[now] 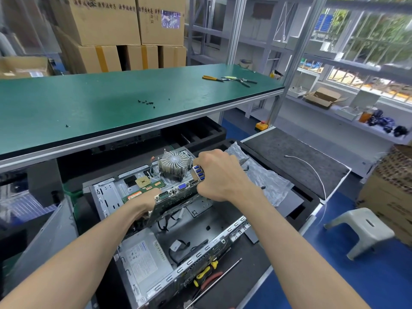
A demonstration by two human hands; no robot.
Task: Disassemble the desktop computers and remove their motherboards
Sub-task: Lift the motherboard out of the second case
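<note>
An open desktop case [156, 273] lies on a low black surface in front of me. A green motherboard [176, 195] with a round finned heatsink [175, 162] is tilted up out of the case, port edge toward me. My right hand [219, 175] grips its right end by the blue USB ports. My left hand [150, 200] holds the board's left end, its fingers mostly hidden behind the board. The power supply [145, 259] sits in the case's near left corner. Loose black cables lie on the case floor.
Yellow-handled and red-handled tools [206, 275] lie beside the case's right wall. Several black screws [146, 102] and pliers [211, 78] lie on the green bench [89, 103] above. Crumpled plastic wrap [265, 177] lies to the right. A grey stool [361, 228] stands on the blue floor.
</note>
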